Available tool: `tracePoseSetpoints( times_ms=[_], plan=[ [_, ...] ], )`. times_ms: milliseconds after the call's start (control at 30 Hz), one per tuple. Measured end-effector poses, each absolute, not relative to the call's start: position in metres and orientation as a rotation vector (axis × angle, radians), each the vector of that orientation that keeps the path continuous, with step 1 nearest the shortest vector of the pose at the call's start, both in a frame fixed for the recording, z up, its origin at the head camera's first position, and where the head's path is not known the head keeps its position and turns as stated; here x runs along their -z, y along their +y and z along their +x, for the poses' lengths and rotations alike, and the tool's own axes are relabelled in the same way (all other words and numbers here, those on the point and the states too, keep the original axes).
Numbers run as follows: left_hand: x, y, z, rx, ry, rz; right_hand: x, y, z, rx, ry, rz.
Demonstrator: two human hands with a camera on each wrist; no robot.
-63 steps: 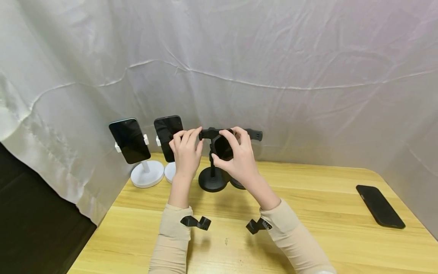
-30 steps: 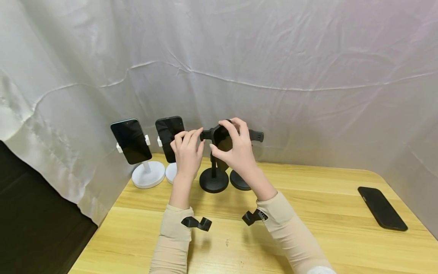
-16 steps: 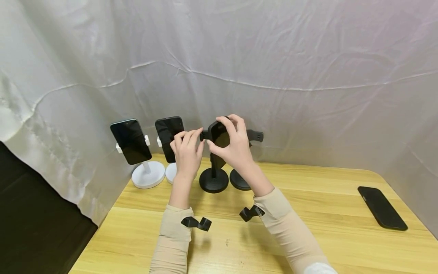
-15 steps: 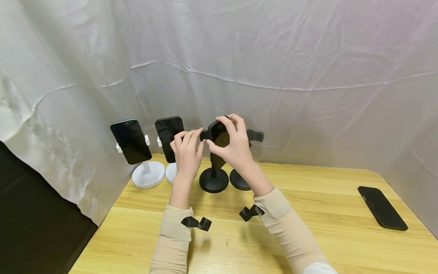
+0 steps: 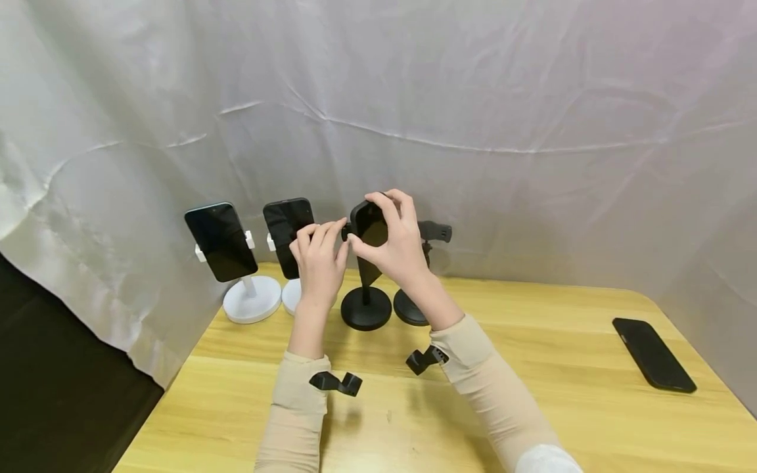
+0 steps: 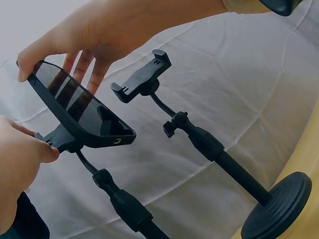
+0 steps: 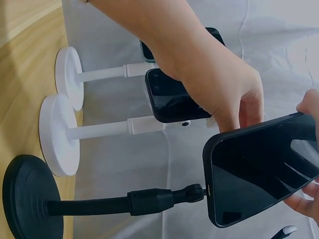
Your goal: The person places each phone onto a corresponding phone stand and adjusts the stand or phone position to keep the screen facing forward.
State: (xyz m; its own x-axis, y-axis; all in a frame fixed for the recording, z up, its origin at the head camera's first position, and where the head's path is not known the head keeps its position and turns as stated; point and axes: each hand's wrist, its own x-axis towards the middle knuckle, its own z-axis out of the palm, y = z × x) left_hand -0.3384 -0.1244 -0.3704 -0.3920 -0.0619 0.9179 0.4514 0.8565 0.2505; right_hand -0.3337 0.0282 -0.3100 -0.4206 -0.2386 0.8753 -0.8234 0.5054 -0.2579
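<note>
Nearest, two beige sleeves (image 5: 290, 407) run out of the head view at the bottom, each with a black bracket (image 5: 336, 383) at the cuff. They reach over a wooden table (image 5: 532, 341), where a loose phone (image 5: 653, 355) lies well apart to the right; which face is up is hard to tell. Farther in, the left hand (image 5: 319, 263) pinches one end of a black clamp (image 6: 62, 137) between thumb and finger; the left wrist view cuts this hand off at its edge, and in the right wrist view its fingertips are lost behind the held phone (image 7: 264, 164). The right hand (image 5: 397, 246) holds that phone tilted before the clamp, thumb on one long edge and fingers, slightly apart, at the other, so it lies between them. It hides part of the clamp, and whether it is seated there cannot be told. Below is the clamp's round base (image 5: 365, 309). Just beside it, a second black stand (image 5: 410, 309) is partly covered by the right arm. To the left, a white stand (image 5: 252, 300) bears the left phone (image 5: 220, 242); the middle phone (image 5: 288, 233) is partly behind the left hand. Farthest, a pale curtain (image 5: 473, 85) runs past the top.
</note>
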Motion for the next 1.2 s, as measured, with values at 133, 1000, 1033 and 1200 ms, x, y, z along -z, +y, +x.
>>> tracePoseSetpoints(
  times_ms=[133,1000,1033,1200],
  plan=[
    [0.367,-0.127,-0.339,0.568,-1.906,-0.292,0.305,0.025,-0.334,-0.908,-1.919,0.874],
    [0.371,-0.127,-0.336,0.585,-1.913,-0.284,0.304,0.012,-0.339,-0.969,-1.988,0.825],
    [0.372,-0.127,-0.336,0.585,-1.914,-0.286,0.305,0.013,-0.34,-0.969,-1.99,0.815],
    [0.374,-0.126,-0.337,0.581,-1.911,-0.296,0.308,0.012,-0.342,-0.946,-1.997,0.788]
  ],
)
